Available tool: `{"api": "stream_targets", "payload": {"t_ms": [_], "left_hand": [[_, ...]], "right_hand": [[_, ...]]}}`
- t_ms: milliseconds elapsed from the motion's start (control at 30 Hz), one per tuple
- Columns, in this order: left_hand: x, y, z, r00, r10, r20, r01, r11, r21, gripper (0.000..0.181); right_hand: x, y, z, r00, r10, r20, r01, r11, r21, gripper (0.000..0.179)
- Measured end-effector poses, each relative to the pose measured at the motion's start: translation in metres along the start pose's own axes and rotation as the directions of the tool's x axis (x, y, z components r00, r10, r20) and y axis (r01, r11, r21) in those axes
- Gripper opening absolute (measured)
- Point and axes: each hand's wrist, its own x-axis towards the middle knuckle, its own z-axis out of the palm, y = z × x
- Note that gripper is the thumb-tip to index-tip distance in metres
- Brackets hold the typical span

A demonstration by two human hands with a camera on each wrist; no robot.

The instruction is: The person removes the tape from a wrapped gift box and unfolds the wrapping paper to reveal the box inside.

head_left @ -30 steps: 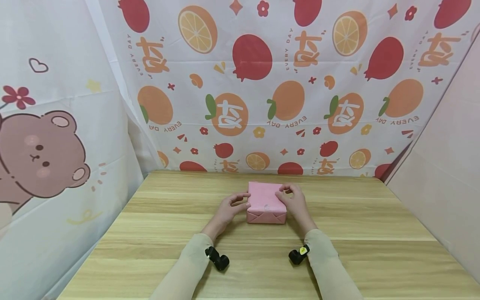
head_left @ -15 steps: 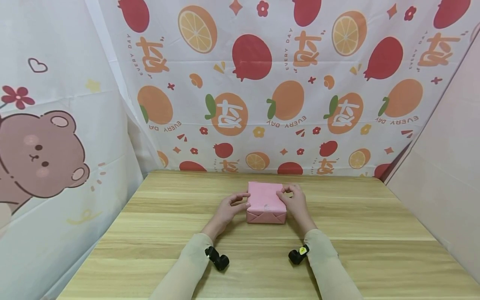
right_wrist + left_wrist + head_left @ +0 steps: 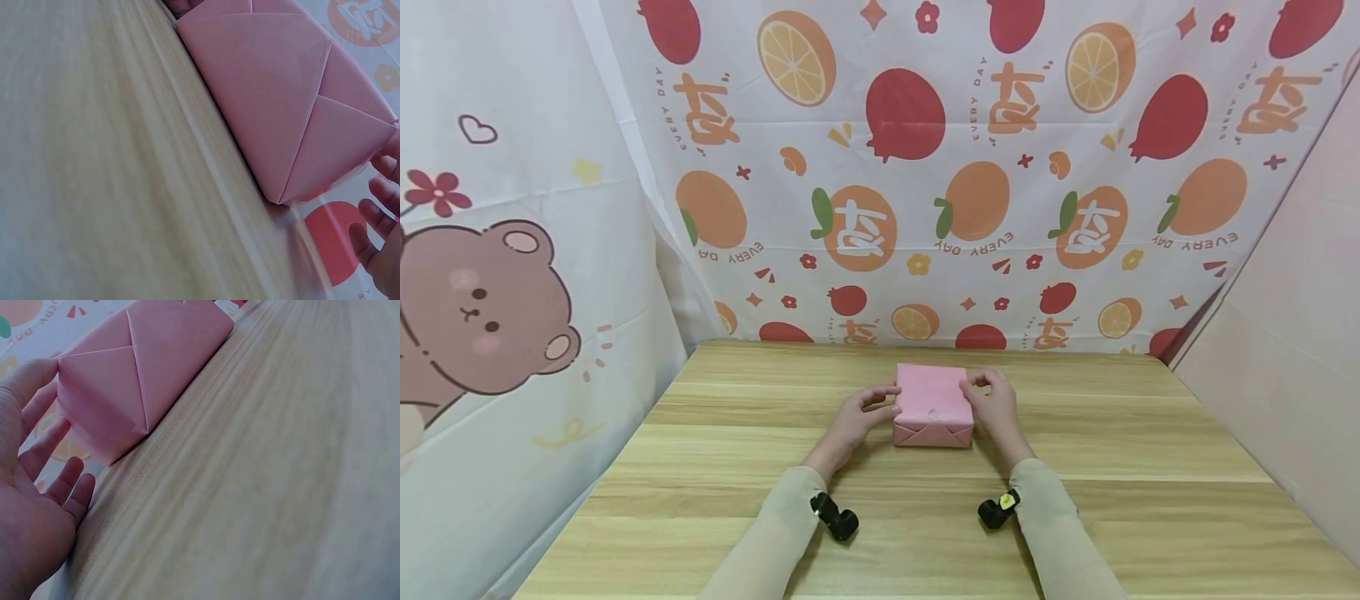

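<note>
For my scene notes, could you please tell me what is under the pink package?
The pink package rests on the wooden table, whose surface shows around it; its underside and anything directly beneath are covered.

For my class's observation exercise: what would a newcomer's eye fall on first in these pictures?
Probably the bright fruit-print cloth behind the table. Next, the pink wrapped box on the table, between the left hand and right hand. Then the cartoon bear at the head view's left.
</note>
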Motion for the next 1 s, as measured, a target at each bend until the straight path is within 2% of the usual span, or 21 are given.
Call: {"api": "stream_targets", "payload": {"t_ms": [433, 767, 1000], "left_hand": [[-0.001, 0.0, 0.001, 1.0, -0.006, -0.006, 0.006, 1.0, -0.003, 0.04], [0.001, -0.001, 0.001, 1.0, -0.014, -0.01, 0.014, 1.0, 0.001, 0.04], [0.002, -0.002, 0.0, 1.0, -0.011, -0.011, 0.011, 1.0, -0.005, 0.04]], "right_hand": [[0.002, 0.007, -0.002, 0.998, -0.019, -0.06, 0.021, 0.999, 0.029, 0.015], [0.004, 0.008, -0.003, 0.996, 0.047, -0.081, -0.046, 0.999, 0.017, 0.016], [0.004, 0.011, -0.003, 0.997, 0.048, -0.06, -0.049, 0.999, -0.017, 0.014]]}}
